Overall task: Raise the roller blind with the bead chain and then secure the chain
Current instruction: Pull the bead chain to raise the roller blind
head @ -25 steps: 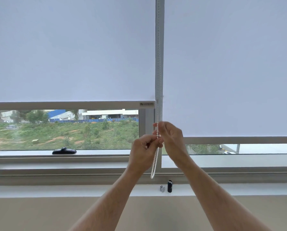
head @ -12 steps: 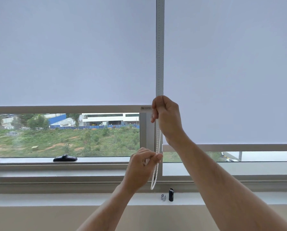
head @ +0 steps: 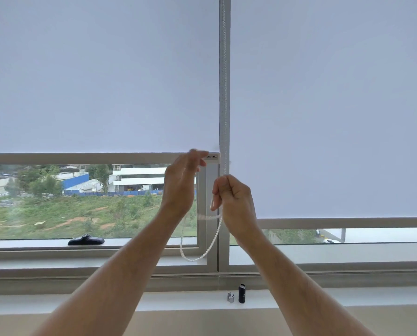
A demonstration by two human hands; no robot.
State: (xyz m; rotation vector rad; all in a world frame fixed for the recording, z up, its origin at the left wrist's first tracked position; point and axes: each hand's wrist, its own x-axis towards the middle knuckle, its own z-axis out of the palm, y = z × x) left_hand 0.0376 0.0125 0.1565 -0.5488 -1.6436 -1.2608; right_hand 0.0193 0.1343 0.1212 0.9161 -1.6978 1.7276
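The left roller blind (head: 100,81) hangs with its grey bottom bar (head: 81,158) well above that of the right blind (head: 331,105). The white bead chain (head: 224,93) runs down the mullion between them. My right hand (head: 234,197) is a fist shut on the chain just below the left blind's bar. Below it the chain's loop (head: 195,259) swings out to the left. My left hand (head: 180,183) is raised beside it, with blurred fingertips at the bar. The loop's left strand rises toward that wrist, but whether the hand grips it is unclear.
A black window handle (head: 86,240) lies on the left pane's lower frame. On the white sill (head: 57,301) under the mullion stand a small black cylinder (head: 242,293) and a small metal clip (head: 230,297). Glass with an outdoor view shows below both blinds.
My right hand has come down with the chain from the bar's level. My left hand has risen from lower on the chain. The loop has swung left, and the left blind has risen slightly.
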